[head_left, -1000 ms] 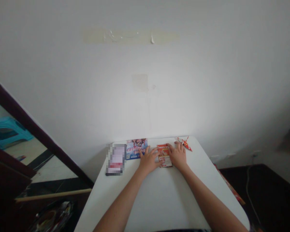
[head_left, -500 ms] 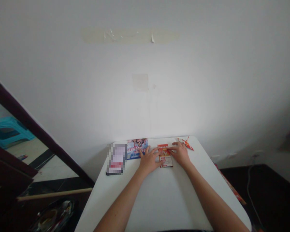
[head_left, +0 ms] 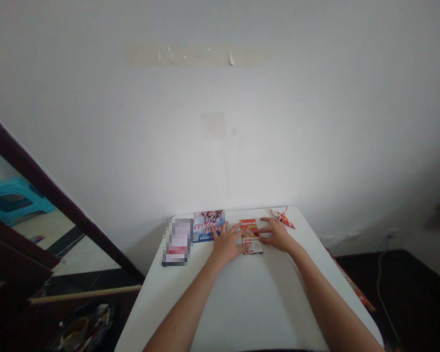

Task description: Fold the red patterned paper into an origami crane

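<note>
A small red, yellow and white printed paper (head_left: 251, 233) lies flat on the white table (head_left: 249, 303), between my two hands. My left hand (head_left: 227, 243) rests with fingers spread, its thumb and fingertips at the paper's left edge; its upper fingers reach over the corner of a blue printed leaflet (head_left: 204, 229). On the other side, my right hand (head_left: 276, 234) has its fingers apart, with the tips at the paper's right edge. Just beyond that hand sits a folded red-and-white paper piece (head_left: 284, 217) with pointed ends, near the table's back right corner.
A phone (head_left: 178, 242) with a blurred-out screen lies at the table's left edge. The table's back edge meets a white wall (head_left: 220, 166). To the left are a doorway, a blue plastic stool (head_left: 16, 198) and a dark bin (head_left: 82, 330). A cable (head_left: 380, 278) hangs at right.
My right hand has shifted slightly down, and its fingers have spread along the paper's right edge, uncovering more of it. My left hand and the paper stay nearly in place.
</note>
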The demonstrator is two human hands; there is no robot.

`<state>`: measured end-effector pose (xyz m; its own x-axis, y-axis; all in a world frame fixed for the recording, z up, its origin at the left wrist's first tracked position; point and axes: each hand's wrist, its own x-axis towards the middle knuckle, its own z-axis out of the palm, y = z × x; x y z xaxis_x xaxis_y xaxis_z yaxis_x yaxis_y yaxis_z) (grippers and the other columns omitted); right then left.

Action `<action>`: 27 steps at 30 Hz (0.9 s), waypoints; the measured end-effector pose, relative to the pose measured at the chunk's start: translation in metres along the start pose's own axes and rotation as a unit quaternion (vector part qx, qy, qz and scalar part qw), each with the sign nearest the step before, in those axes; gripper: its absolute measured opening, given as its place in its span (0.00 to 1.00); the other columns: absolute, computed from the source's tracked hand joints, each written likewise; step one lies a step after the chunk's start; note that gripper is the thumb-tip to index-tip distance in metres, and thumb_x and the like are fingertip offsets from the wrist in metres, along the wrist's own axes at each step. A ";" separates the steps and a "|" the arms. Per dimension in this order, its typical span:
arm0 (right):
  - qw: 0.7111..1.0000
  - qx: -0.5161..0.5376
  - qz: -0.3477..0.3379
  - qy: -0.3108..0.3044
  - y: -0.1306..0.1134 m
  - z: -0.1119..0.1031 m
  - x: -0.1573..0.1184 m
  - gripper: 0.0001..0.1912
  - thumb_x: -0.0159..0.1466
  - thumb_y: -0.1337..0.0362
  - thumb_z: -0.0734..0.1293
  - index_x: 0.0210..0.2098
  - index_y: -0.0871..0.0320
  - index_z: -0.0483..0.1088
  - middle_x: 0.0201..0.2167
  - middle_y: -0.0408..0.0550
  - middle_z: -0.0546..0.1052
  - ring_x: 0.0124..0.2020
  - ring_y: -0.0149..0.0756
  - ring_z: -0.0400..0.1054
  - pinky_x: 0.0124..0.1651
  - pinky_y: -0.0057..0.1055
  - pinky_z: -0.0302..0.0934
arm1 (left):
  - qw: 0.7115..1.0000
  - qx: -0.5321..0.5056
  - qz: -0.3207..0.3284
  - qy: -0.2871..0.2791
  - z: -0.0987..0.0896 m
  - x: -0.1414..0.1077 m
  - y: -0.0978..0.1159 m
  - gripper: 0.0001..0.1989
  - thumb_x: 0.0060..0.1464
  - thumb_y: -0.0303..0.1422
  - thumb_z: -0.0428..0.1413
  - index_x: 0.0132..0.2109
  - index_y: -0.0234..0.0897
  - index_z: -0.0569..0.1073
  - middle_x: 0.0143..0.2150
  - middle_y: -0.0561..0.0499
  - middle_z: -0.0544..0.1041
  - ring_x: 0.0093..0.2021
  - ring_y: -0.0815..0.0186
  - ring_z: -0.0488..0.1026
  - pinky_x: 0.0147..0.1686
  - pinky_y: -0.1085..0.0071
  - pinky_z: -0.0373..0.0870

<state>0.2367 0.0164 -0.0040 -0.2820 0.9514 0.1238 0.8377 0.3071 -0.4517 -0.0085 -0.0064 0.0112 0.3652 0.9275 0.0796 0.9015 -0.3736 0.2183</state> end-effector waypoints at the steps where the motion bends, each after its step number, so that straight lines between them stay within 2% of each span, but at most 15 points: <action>1: 1.000 0.003 -0.001 -0.009 0.000 -0.001 -0.001 0.15 0.60 0.58 0.73 0.47 0.41 0.79 0.66 0.46 0.64 0.68 0.49 0.54 0.69 0.48 0.48 | 1.000 -0.001 -0.001 0.002 0.000 0.000 0.000 0.23 0.60 0.53 0.52 0.61 0.65 0.69 0.71 0.59 0.63 0.72 0.41 0.48 0.62 0.21 0.31; 8: 0.998 0.047 -0.002 -0.052 -0.001 -0.006 -0.009 0.28 0.52 0.60 0.77 0.52 0.43 0.77 0.70 0.49 0.57 0.71 0.51 0.49 0.71 0.49 0.47 | 1.000 -0.019 0.001 0.009 0.000 -0.001 0.000 0.20 0.60 0.53 0.52 0.58 0.63 0.72 0.71 0.60 0.64 0.72 0.41 0.48 0.61 0.20 0.30; 17: 0.995 0.060 -0.004 -0.080 -0.003 -0.008 -0.015 0.39 0.47 0.59 0.79 0.59 0.44 0.71 0.73 0.51 0.51 0.74 0.51 0.43 0.71 0.49 0.46 | 1.000 -0.018 -0.001 0.010 0.001 0.000 0.000 0.22 0.58 0.56 0.53 0.57 0.64 0.72 0.71 0.61 0.63 0.72 0.41 0.49 0.61 0.20 0.30; 22: 0.993 0.072 -0.007 -0.092 -0.001 -0.008 -0.016 0.40 0.48 0.59 0.79 0.60 0.44 0.70 0.74 0.51 0.50 0.74 0.50 0.41 0.72 0.50 0.44 | 1.000 -0.015 0.000 0.006 0.000 0.000 -0.001 0.24 0.57 0.56 0.54 0.59 0.64 0.72 0.71 0.60 0.63 0.72 0.40 0.48 0.62 0.21 0.30; 27: 0.994 0.084 -0.013 -0.062 0.002 -0.007 -0.014 0.37 0.47 0.59 0.80 0.56 0.46 0.73 0.72 0.52 0.55 0.73 0.50 0.47 0.71 0.49 0.46 | 1.000 -0.002 -0.001 0.013 0.001 -0.002 0.001 0.24 0.58 0.57 0.52 0.60 0.64 0.71 0.71 0.58 0.63 0.72 0.40 0.48 0.62 0.22 0.30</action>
<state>0.2456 0.0036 -0.0006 -0.3659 0.9301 0.0327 0.7425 0.3129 -0.5922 -0.0080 -0.0088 0.0104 0.3568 0.9283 0.1041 0.9014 -0.3714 0.2227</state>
